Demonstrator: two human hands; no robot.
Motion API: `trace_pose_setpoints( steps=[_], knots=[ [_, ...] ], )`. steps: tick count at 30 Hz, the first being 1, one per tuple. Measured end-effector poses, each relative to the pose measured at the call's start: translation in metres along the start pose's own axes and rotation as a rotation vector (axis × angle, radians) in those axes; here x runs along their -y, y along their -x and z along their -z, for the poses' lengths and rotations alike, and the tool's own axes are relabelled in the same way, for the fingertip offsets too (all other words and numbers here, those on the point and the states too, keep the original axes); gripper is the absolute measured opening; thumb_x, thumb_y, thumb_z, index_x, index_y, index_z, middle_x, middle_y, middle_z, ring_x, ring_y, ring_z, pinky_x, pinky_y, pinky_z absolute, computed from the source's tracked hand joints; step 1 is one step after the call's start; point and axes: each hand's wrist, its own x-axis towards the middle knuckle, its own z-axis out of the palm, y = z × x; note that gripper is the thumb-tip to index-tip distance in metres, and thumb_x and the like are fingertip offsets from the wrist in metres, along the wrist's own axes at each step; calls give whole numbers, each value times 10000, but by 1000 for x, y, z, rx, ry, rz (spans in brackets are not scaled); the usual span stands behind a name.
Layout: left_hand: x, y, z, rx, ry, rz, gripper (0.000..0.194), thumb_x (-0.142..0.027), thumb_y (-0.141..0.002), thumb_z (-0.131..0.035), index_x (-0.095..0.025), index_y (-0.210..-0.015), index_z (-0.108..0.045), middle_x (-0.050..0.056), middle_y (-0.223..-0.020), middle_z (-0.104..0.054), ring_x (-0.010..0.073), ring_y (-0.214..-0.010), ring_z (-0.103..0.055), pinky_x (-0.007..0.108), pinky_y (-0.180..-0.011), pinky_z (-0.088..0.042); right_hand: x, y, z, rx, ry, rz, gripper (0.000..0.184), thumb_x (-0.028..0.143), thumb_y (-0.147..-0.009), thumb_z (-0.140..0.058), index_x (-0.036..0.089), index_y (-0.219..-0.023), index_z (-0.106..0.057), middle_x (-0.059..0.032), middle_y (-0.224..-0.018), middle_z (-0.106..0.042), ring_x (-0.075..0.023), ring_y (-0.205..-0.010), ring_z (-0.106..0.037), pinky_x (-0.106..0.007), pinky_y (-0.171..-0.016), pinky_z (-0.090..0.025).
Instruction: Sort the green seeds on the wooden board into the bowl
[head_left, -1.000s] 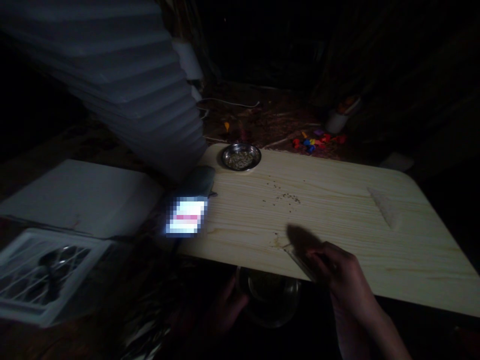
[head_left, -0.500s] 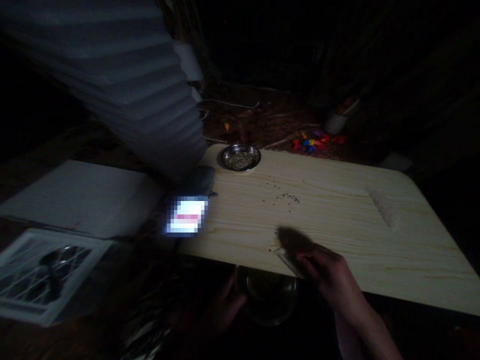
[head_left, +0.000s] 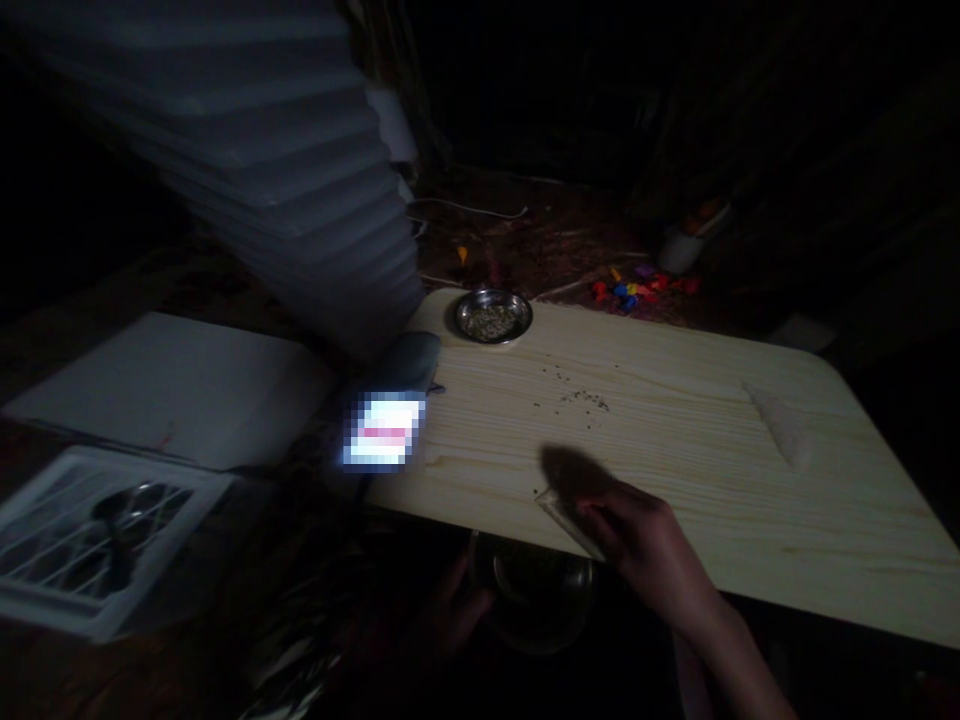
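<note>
The scene is very dark. My right hand (head_left: 643, 545) is closed on a thin flat clear card (head_left: 564, 518) whose edge rests on the pale wooden table (head_left: 675, 440) at its near edge. Below that edge, my left hand (head_left: 459, 605) grips the rim of a metal bowl (head_left: 536, 585) with some small seeds in it. A few loose seeds (head_left: 581, 400) lie scattered on the table's middle. A small metal dish (head_left: 493, 316) with seeds stands at the far left corner.
A lit phone screen (head_left: 384, 430) lies at the table's left edge. A stack of white trays (head_left: 262, 160) leans at the upper left. A white board (head_left: 172, 385) and a white grid crate (head_left: 97, 535) lie on the left. Coloured bits (head_left: 634, 285) litter the floor behind.
My right hand has slid the card leftwards along the table's near edge, over the bowl. The left hand and bowl stay about where they were.
</note>
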Motion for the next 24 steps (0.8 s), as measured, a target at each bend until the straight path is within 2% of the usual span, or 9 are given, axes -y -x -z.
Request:
trace_pose_setpoints(
  steps=[2, 4, 7, 10, 13, 15, 17, 20, 24],
  knots=[
    [6, -2, 0, -34, 15, 2, 643, -329, -756, -518, -69, -1344, -509, 121, -1432, -479, 282, -1343, -414, 415, -1130, -308, 0, -1, 2, 4, 0, 1, 167, 226, -908, -537, 228, -916, -703, -36, -923, -736, -197, -802, -697, -333, -703, -554],
    [12, -5, 0, -41, -1, 23, 675, -343, -743, -516, -62, -1357, -495, 115, -1457, -452, 279, -1377, -358, 414, -1156, -249, 0, -6, 2, -13, 9, 9, 174, 237, -916, -528, 221, -917, -701, -41, -910, -735, -195, -790, -696, -339, -705, -555],
    [20, -9, 0, -25, -27, 30, 785, -391, -733, -494, 28, -1392, -411, 184, -1495, -372, 306, -1409, -284, 451, -1168, -184, 1, -16, -2, -31, 39, 24, 182, 237, -918, -524, 212, -917, -704, -48, -897, -732, -203, -798, -690, -351, -717, -554],
    [26, -10, 2, -55, -80, 28, 768, -415, -731, -485, 3, -1374, -448, 184, -1488, -383, 310, -1405, -286, 472, -1162, -174, 5, -19, -3, 12, 57, 20, 179, 236, -911, -535, 221, -931, -713, -42, -916, -736, -214, -821, -694, -361, -734, -552],
    [30, -9, 5, -62, -75, 60, 798, -426, -724, -480, 46, -1366, -435, 222, -1467, -398, 343, -1381, -316, 486, -1150, -186, 7, -12, 5, 88, 14, 28, 165, 233, -900, -553, 254, -935, -713, -11, -918, -742, -193, -806, -700, -332, -714, -550],
    [32, -10, 7, -53, -57, 81, 822, -422, -736, -463, 85, -1378, -387, 257, -1463, -384, 371, -1363, -338, 503, -1127, -232, 6, -7, 15, 82, 9, 23, 161, 239, -900, -553, 256, -931, -710, -8, -902, -738, -180, -789, -695, -318, -691, -542],
    [33, -11, 8, -49, -41, 74, 780, -410, -748, -465, 35, -1386, -408, 220, -1464, -405, 353, -1354, -362, 482, -1120, -268, 2, -7, 24, 27, 40, 9, 161, 251, -902, -547, 240, -928, -706, -20, -878, -730, -175, -775, -685, -316, -676, -531],
    [35, -13, 7, -60, -27, 7, 689, -394, -752, -509, -79, -1365, -490, 122, -1457, -453, 291, -1370, -360, 431, -1160, -222, -6, -14, 31, -56, 116, -16, 167, 265, -897, -543, 221, -931, -701, -35, -852, -718, -175, -749, -674, -320, -660, -516],
    [42, -14, 4, -132, -70, -2, 613, -369, -751, -558, -126, -1313, -554, 141, -1418, -498, 327, -1341, -406, 493, -1140, -256, -10, -24, 29, -52, 196, -3, 182, 269, -894, -535, 212, -949, -699, -45, -855, -720, -188, -753, -674, -325, -657, -509]
  ],
)
